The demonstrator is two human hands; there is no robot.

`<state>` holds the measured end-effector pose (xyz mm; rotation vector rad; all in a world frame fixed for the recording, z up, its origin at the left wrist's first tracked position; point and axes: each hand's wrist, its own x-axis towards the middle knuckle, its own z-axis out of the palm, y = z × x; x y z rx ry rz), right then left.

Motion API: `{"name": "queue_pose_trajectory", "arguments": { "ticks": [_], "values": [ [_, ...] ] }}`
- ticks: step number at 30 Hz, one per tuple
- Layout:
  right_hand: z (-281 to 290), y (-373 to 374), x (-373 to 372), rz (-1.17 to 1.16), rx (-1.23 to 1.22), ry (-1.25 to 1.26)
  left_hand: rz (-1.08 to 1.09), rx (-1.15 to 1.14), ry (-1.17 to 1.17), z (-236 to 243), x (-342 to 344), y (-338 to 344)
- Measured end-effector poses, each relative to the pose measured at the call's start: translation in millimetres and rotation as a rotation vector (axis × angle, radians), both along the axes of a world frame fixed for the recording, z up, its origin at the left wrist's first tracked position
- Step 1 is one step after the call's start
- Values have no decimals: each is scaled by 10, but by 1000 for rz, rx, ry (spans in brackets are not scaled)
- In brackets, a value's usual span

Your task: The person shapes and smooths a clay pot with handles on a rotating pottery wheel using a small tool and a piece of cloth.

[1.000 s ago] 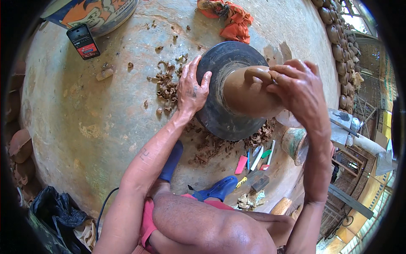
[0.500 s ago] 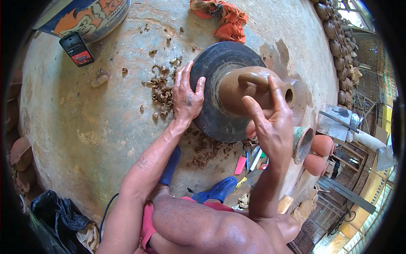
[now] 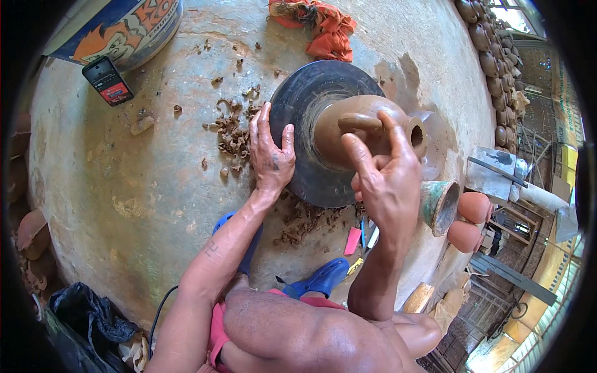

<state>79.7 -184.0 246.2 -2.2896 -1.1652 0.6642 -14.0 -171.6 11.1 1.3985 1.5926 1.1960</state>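
Now I take the dark potter's wheel (image 3: 305,124) as my landmark. On its middle stands the brown clay pot (image 3: 348,133), already shaped with a rounded body and a narrow open mouth facing away from me to the right. Clay trimmings (image 3: 233,133) lie scattered just left of the wheel and below it, so I judge the paring well along, with finishing of the surface left. My left hand (image 3: 270,155) lies flat on the wheel's left rim, fingers spread wide, holding nothing, forearm coming up from the lower edge. My right hand (image 3: 385,180) hovers over the pot's near side, fingers loosely open and raised, gripping nothing; whether the fingertips touch the clay I cannot tell. A greenish cup (image 3: 438,205) lies right of the wheel.
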Motion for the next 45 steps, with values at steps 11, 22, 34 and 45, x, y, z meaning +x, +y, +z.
{"name": "queue_pose_trajectory", "arguments": {
  "ticks": [11,22,34,45],
  "values": [
    [-691,-415,-260,-90,165,196,38,-20,4,-6,68,-202],
    [-1355,-516,-275,-75,529,378,45,-27,-9,-22,121,-281],
    [-1275,-356,-365,-42,617,527,62,-19,-26,-29,99,-300],
    [-392,-324,-34,302,641,-465,55,-20,9,-5,115,-272]
  ]
}}
